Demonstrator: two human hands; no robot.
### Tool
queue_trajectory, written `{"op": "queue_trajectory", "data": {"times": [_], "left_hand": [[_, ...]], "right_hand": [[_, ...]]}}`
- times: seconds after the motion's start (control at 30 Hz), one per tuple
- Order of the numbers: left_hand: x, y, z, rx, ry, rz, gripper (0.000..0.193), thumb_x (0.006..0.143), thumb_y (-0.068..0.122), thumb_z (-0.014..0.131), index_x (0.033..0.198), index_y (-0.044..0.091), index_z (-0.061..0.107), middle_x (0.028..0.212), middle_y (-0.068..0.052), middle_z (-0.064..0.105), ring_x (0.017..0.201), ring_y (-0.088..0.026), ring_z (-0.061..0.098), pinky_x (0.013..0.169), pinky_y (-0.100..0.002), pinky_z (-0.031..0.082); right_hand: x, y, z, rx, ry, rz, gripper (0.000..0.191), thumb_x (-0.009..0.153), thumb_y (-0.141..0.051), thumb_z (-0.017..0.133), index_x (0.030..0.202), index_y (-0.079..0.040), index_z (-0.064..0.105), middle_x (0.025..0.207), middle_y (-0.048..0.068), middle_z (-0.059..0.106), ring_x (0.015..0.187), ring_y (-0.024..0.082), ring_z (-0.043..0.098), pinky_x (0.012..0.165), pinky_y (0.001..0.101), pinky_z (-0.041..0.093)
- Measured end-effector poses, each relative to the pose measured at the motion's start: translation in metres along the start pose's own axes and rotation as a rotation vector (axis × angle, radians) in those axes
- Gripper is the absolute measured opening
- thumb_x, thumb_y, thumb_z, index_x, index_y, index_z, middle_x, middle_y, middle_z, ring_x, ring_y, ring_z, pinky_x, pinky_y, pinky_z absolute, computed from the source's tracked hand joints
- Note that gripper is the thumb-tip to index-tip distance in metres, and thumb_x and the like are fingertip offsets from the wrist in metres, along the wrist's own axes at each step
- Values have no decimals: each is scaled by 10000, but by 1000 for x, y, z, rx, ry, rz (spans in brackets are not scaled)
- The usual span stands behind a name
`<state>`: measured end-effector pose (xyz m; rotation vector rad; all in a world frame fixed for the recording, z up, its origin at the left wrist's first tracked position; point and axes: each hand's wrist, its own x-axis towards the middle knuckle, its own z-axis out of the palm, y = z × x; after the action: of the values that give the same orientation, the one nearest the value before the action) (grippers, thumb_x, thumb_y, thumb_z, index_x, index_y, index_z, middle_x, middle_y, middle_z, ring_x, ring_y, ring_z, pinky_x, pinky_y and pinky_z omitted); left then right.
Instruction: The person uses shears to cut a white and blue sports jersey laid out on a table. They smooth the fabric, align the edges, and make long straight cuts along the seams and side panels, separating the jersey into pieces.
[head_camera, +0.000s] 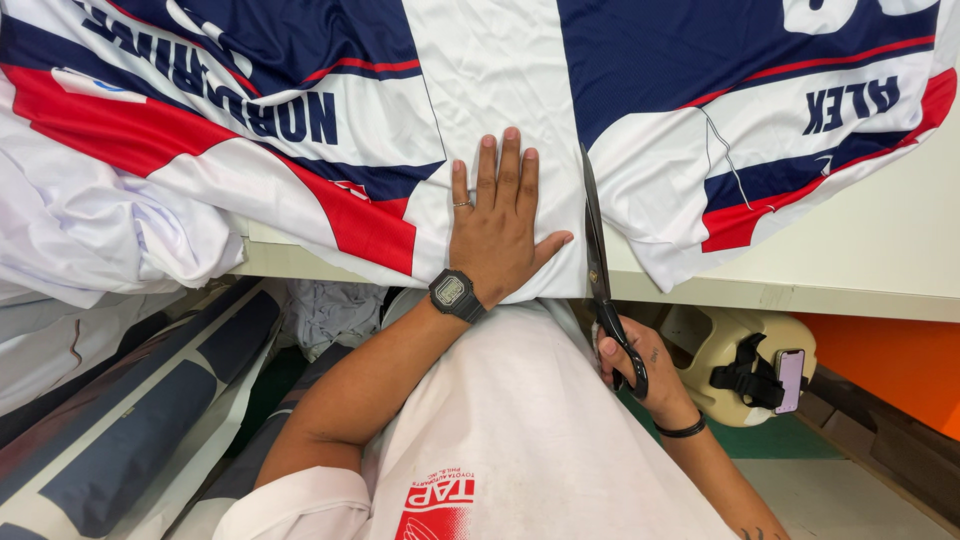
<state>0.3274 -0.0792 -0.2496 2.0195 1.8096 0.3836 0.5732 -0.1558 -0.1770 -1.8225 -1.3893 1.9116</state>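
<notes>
A white, navy and red printed fabric (500, 70) lies spread over the table edge. My left hand (497, 225) presses flat on its white middle strip, fingers together, with a ring and a black digital watch on the wrist. My right hand (640, 365) grips the handles of long black scissors (597, 250) below the table edge. The blades point away from me and run along the fabric just right of my left thumb. Whether the blades are parted I cannot tell.
The cream table (870, 260) runs off to the right. Bunched white fabric (90, 230) hangs over the left edge above rolled navy and white cloth (150, 420). A beige stool with a strapped phone (790, 375) stands beside an orange panel (900, 365).
</notes>
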Motion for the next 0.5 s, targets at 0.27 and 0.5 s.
{"op": "queue_trajectory", "data": {"times": [0.27, 0.5], "left_hand": [[0, -1, 3, -13, 16, 3, 1126, 881, 735, 596, 1627, -8, 196, 1690, -251, 28, 1565, -405, -39, 1237, -646, -27], [-2, -2, 3, 7, 26, 3, 1127, 891, 727, 606, 1634, -17, 198, 1699, -254, 44, 1576, -402, -34, 1242, -639, -32]], "right_hand": [[-1, 3, 3, -57, 25, -35, 699, 836, -740, 587, 821, -42, 620, 575, 7, 520, 545, 106, 500, 523, 257, 392], [0, 8, 3, -27, 17, -62, 667, 850, -715, 614, 821, -49, 604, 611, -19, 490, 599, 86, 439, 562, 248, 357]]}}
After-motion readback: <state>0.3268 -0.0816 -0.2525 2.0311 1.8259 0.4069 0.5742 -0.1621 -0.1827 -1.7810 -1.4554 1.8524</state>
